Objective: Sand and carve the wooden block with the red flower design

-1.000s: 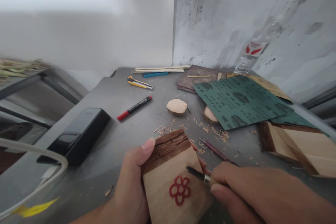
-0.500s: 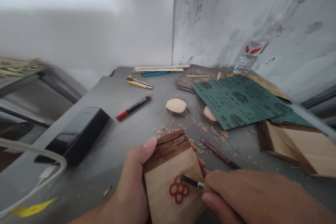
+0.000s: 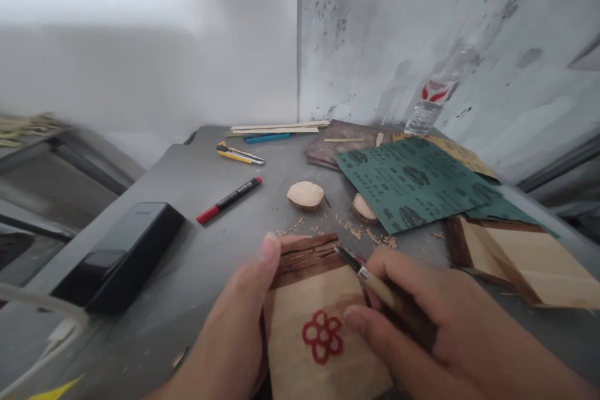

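From here I see my left hand point(image 3: 229, 319) clamped around a bark-edged wood block point(image 3: 312, 331), thumb on top and fingers out of sight behind it, holding the block upright at the near edge of the grey workbench point(image 3: 187, 181). My right hand point(image 3: 412, 319) pinches a wood-handled carving tool point(image 3: 382, 290), its dark tip over the bark band, though I can't tell whether it's touching. The hands are close together, and the right one rests against the block's face beside a red flower motif point(image 3: 322, 336).

The block looks light and stiff, but the bark point(image 3: 307, 259) seems crumbly — I'd grip the smooth, flat faces, not that rough edge.

Counting what's around: two round wood slices point(image 3: 305, 195), one green sandpaper sheet point(image 3: 407, 181) with a second green sheet point(image 3: 504, 209) partly under it, one red-capped marker point(image 3: 229, 200), one yellow utility knife point(image 3: 239, 153), one black power bank point(image 3: 119, 259), and one plastic bottle point(image 3: 429, 100) by the wall. Loose wood shavings point(image 3: 290, 232) lie just beyond the block, and at right sits more bark-edged wood point(image 3: 520, 262) — one piece or two, I can't tell.
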Available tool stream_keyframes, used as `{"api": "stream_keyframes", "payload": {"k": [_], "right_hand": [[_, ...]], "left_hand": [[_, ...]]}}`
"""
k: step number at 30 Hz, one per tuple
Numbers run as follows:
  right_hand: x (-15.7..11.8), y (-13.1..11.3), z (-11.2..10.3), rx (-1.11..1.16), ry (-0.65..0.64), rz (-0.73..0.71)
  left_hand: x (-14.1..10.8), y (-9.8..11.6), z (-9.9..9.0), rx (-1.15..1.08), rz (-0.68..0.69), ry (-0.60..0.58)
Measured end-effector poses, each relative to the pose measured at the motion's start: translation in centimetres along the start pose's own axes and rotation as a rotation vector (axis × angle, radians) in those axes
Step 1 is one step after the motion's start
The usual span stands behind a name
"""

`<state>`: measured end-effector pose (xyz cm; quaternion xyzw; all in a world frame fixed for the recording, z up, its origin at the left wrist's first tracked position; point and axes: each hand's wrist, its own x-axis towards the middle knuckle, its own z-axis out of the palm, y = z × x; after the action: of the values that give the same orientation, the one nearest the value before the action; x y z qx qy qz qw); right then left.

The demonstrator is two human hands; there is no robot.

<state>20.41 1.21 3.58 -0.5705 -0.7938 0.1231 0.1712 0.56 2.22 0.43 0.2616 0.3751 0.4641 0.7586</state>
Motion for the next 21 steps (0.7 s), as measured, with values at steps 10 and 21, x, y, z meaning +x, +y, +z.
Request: {"api": "stream_keyframes", "payload": {"k": [10,21], "right_hand": [[0.7,0.2,-0.3,0.017,-0.035,0.036],[0.6,0.8,-0.9,0.043,-0.109,-0.09]], "left_hand": [[-0.3,-0.6,1.1,0.015,0.027,-0.017],[-0.2,-0.3,1.4,0.074,0.019,-0.009]]}}
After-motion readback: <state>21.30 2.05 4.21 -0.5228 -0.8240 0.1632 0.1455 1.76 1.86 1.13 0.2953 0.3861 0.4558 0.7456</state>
